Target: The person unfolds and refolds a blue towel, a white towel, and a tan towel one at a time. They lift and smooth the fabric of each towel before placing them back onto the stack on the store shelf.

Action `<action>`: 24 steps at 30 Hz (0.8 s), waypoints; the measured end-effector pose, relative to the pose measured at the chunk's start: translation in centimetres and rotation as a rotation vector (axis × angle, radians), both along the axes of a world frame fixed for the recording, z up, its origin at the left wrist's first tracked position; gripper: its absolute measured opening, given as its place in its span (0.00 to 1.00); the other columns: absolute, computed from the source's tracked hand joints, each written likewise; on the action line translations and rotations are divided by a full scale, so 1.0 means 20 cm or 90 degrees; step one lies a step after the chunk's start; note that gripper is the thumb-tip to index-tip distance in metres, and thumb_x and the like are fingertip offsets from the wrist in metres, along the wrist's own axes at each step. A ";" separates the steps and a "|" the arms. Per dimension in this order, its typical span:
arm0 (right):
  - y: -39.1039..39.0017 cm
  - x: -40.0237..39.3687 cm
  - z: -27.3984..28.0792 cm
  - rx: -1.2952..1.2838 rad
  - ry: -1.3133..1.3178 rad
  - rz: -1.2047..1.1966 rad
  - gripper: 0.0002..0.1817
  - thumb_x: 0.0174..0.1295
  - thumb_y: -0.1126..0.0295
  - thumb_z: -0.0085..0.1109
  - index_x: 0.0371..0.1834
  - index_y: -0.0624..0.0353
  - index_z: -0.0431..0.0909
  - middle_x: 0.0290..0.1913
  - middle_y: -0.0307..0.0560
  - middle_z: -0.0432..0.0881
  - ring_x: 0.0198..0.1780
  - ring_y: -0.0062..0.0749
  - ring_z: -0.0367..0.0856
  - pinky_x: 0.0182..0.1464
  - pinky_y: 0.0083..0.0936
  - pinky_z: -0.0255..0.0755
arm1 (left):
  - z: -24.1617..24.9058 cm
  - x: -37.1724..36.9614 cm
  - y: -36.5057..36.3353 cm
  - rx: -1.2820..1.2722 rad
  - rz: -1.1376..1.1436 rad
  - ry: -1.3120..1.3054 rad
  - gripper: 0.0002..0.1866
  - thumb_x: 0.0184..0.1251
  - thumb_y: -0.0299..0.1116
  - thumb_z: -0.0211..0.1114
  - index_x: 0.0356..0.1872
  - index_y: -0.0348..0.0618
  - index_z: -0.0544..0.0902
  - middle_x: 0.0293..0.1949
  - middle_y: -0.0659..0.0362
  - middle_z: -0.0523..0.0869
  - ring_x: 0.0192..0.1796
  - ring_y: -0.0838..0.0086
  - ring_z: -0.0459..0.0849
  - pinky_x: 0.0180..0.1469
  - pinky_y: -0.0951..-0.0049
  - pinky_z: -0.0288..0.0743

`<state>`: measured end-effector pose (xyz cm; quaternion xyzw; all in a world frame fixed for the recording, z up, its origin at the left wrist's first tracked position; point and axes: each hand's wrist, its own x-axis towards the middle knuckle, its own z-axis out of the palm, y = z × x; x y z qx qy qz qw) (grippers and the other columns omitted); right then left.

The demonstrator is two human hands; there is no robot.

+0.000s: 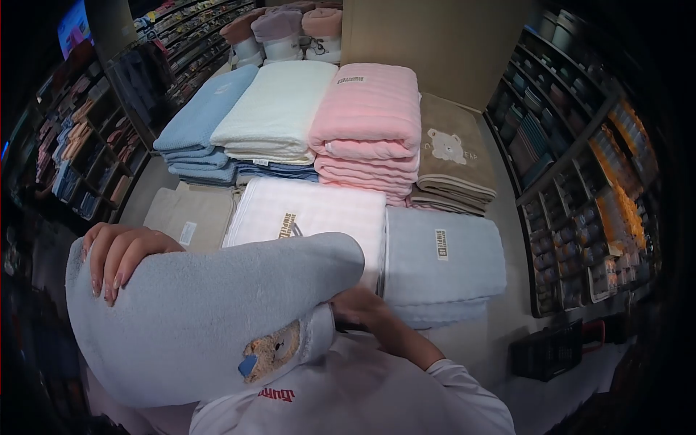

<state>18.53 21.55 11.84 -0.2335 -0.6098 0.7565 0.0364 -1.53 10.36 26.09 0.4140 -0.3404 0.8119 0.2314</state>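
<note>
A folded light blue-grey towel (196,312) with a fuzzy bear patch fills the lower left, held up against my white shirt. My left hand (130,254) grips its upper left edge, with the fingers bent over the front and the thumb hidden. At the towel's right end is my right hand (357,304), closed on it; its fingertips are hidden by the cloth. Just beyond lie a white folded towel (333,210) with a printed label and a pale blue folded stack (446,254). A beige folded cloth (192,210) lies left of the white one.
Blue (206,109), white (279,101) and pink (366,109) stacks sit behind, beside a brown bear towel (453,148). Rolled towels (275,32) stand at the back. Shelves (580,217) line the right side. A black basket (547,351) is at lower right.
</note>
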 end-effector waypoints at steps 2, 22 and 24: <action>0.05 0.03 -0.01 0.097 0.095 -0.084 0.29 0.45 0.77 0.71 0.53 0.69 0.72 0.52 0.49 0.77 0.53 0.33 0.75 0.56 0.25 0.69 | -0.03 -0.09 0.00 -0.059 0.010 0.010 0.15 0.73 0.43 0.48 0.29 0.51 0.77 0.27 0.62 0.80 0.37 0.74 0.82 0.50 0.60 0.73; 0.46 0.23 -0.15 -0.001 0.193 -0.385 0.33 0.51 0.80 0.63 0.60 0.61 0.57 0.48 0.52 0.77 0.49 0.31 0.77 0.50 0.25 0.72 | -0.70 -0.54 0.18 -1.263 0.335 0.446 0.31 0.65 0.48 0.56 0.62 0.36 0.66 0.56 0.49 0.75 0.58 0.63 0.74 0.62 0.67 0.65; 0.42 0.26 -0.10 0.079 0.205 -0.405 0.35 0.50 0.82 0.63 0.62 0.61 0.56 0.49 0.52 0.77 0.50 0.31 0.77 0.51 0.26 0.72 | -0.56 -0.48 0.22 -1.253 0.513 0.572 0.31 0.63 0.40 0.60 0.64 0.36 0.65 0.58 0.47 0.73 0.60 0.64 0.73 0.62 0.69 0.64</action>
